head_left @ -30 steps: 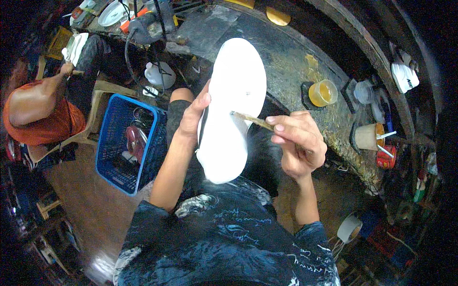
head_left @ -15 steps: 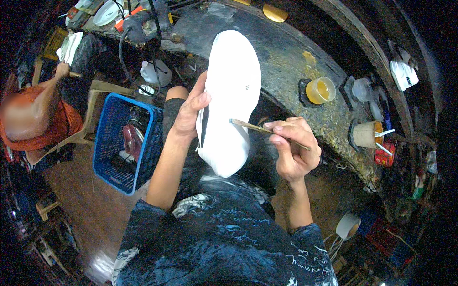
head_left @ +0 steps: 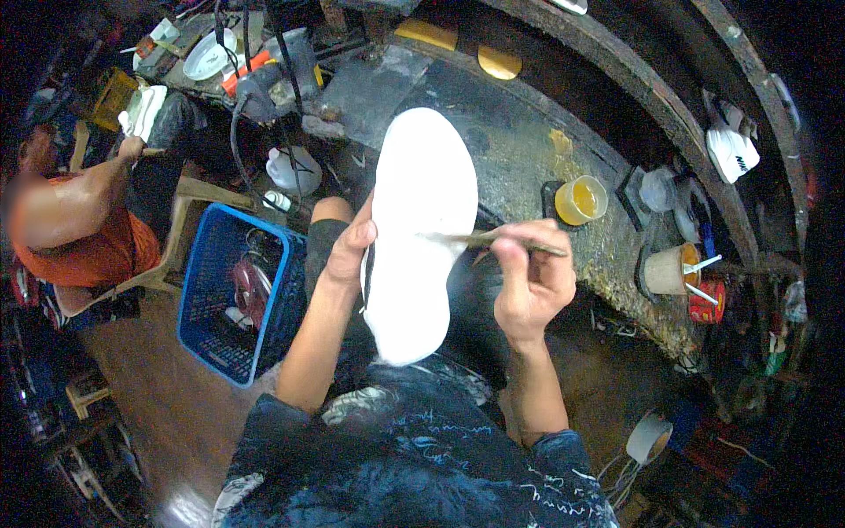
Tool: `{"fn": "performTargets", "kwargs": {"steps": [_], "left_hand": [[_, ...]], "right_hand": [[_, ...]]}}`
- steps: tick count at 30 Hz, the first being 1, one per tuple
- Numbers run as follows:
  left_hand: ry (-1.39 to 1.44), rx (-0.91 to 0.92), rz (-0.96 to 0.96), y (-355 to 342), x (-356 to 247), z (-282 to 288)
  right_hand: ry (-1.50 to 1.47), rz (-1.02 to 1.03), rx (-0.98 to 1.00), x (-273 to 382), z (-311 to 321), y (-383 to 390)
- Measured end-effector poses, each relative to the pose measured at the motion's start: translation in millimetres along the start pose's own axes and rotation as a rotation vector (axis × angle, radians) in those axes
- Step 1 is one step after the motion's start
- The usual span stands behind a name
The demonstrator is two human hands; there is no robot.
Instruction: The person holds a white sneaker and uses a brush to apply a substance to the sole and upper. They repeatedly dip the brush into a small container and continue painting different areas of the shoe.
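A white shoe piece with a dark strip along its left edge stands lengthwise in front of me, sole-shaped side up. My left hand grips it from the left, thumb at its edge. My right hand is closed on a thin wooden brush, whose blurred tip is on or just over the white surface near the narrow middle. A cup of yellow liquid sits on the stained bench, above and right of my right hand.
A blue basket holding dark red items stands left. Beyond it another person in orange sits holding a white item. Cables hang at the upper left. A beige container, red can and white sneaker are at the right.
The white piece and my left hand sit somewhat lower in view than half a second ago, as does much of the surroundings. The brush has shifted slightly and lies nearer horizontal.
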State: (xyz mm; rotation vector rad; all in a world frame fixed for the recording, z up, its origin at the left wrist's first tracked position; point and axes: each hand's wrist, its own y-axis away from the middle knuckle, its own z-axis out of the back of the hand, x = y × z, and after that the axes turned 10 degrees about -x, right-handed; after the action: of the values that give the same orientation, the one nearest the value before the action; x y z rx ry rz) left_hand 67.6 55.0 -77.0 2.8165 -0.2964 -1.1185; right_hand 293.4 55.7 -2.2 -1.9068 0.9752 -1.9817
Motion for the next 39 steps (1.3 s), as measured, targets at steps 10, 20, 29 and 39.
{"fn": "performTargets", "kwargs": {"steps": [10, 20, 29, 39], "left_hand": [[0.000, -0.031, -0.009, 1.1, 5.6, 24.0], [0.107, 0.192, 0.099, -2.6, 14.2, 19.6], [0.078, 0.131, 0.112, 14.2, 4.7, 39.0], [0.047, -0.015, -0.097, 13.8, -12.3, 49.9]], "right_hand": [[0.118, 0.477, 0.316, 23.4, 8.3, -18.3], [0.089, 0.485, -0.063, 4.3, -4.1, -47.9], [0.074, 0.460, -0.042, 14.5, -32.8, -44.0], [0.135, 0.262, -0.246, 22.0, -13.4, -32.5]]}}
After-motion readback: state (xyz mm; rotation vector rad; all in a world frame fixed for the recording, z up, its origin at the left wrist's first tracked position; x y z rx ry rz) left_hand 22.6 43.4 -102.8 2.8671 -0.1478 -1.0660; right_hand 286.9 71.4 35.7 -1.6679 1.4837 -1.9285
